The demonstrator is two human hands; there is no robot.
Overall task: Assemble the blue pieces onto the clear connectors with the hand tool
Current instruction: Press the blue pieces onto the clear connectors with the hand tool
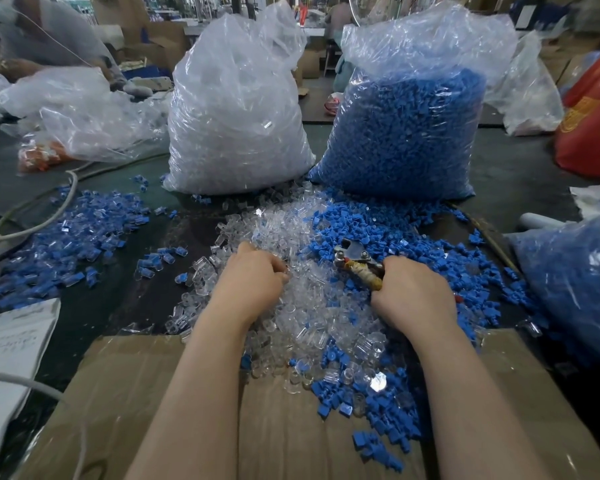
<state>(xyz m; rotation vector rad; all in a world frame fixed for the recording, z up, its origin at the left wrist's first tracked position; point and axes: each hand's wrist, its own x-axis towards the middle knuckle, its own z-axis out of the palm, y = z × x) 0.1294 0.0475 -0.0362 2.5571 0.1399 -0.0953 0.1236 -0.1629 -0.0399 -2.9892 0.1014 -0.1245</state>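
A heap of clear connectors point(291, 230) lies in the middle of the dark table, with loose blue pieces point(378, 233) heaped to its right. My left hand point(253, 278) rests knuckles-up on the clear heap, its fingers curled down into the connectors; what they hold is hidden. My right hand point(413, 292) grips the tape-wrapped handles of the hand tool point(355, 259), whose metal jaws point up-left over the blue pieces. A pile of assembled blue-and-clear parts point(84, 230) lies at the left.
Two tall plastic bags stand behind the heaps: clear connectors point(236, 109) on the left, blue pieces point(409, 133) on the right. A cardboard sheet point(153, 393) lies under my forearms. A white cable point(32, 226) and papers point(11, 341) are at the left; another blue-filled bag point(575, 282) at the right.
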